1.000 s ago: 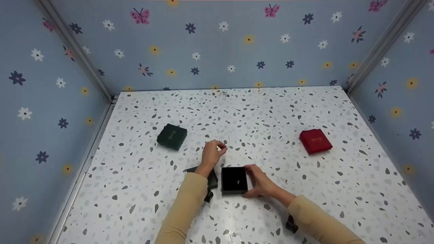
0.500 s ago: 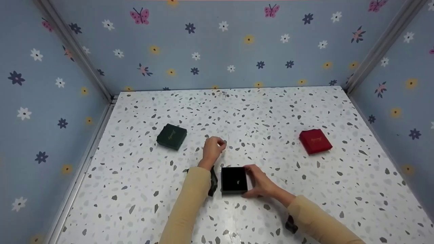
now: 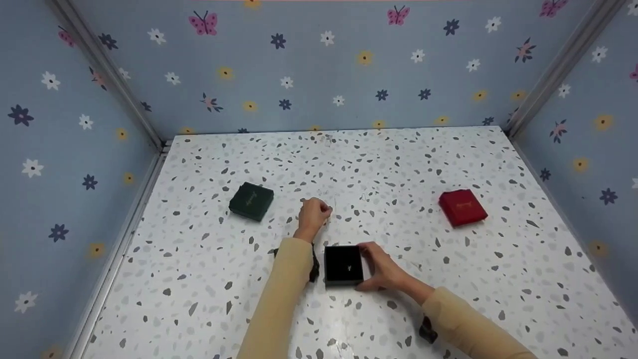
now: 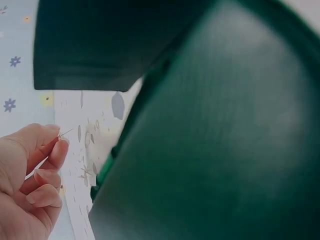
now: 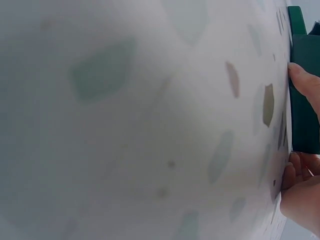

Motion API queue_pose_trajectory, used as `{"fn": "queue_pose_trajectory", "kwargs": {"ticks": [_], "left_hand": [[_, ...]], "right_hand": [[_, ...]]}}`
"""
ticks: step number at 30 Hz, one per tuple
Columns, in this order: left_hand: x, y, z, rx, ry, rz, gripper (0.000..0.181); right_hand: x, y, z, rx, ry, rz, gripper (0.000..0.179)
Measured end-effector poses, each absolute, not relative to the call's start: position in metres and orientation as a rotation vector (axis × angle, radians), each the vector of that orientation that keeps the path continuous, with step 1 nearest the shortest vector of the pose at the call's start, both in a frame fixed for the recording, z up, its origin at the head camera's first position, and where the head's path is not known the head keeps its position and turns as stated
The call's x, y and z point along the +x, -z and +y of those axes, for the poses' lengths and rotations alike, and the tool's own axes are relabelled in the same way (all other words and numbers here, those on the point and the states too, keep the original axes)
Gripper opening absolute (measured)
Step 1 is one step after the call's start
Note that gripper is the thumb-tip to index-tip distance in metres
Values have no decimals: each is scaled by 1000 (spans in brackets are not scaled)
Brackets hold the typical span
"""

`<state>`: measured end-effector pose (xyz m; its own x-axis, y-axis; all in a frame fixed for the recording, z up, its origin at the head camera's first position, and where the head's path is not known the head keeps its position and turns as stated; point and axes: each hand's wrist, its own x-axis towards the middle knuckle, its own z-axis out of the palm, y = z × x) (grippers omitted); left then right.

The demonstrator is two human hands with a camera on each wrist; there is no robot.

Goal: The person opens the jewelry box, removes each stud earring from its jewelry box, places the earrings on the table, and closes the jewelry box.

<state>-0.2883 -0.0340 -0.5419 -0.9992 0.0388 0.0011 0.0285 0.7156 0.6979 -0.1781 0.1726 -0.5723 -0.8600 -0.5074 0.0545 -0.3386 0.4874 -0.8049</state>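
Observation:
An open dark green jewellery box [image 3: 344, 283] with a black lining stands before me in the head view. One small shiny piece of jewellery [image 3: 349, 268] sits in the lining. My right hand [image 3: 381, 267] grips the box from its right side, thumb at the near corner and fingers at the far one. Beyond the box, my left hand [image 3: 313, 217] pinches a tiny, thin metal piece [image 4: 66, 132] between thumb and forefinger; its kind is too small to tell. Blurred green box surfaces [image 4: 215, 140] fill much of the left wrist view. The left forearm covers the box's separate lid.
A closed dark green box [image 3: 251, 201] with gold lettering lies at the left on the speckled table [image 3: 389, 164]. At the right is a closed red box [image 3: 463, 207], also gold-lettered. Flower-patterned walls [image 3: 319, 65] stand at the back and both sides.
My left hand has moved a little farther from me, and its forearm has swung over the lid, hiding it. The right hand and the box it grips have stayed in place.

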Motion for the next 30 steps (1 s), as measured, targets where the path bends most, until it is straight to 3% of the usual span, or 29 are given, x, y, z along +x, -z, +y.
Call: {"fn": "queue_pose_trajectory", "kwargs": {"ticks": [30], "left_hand": [[-304,546,-25,-18,-1077,2841,11]], "right_hand": [[-178,573,172,-782,1284,2575,90]]}}
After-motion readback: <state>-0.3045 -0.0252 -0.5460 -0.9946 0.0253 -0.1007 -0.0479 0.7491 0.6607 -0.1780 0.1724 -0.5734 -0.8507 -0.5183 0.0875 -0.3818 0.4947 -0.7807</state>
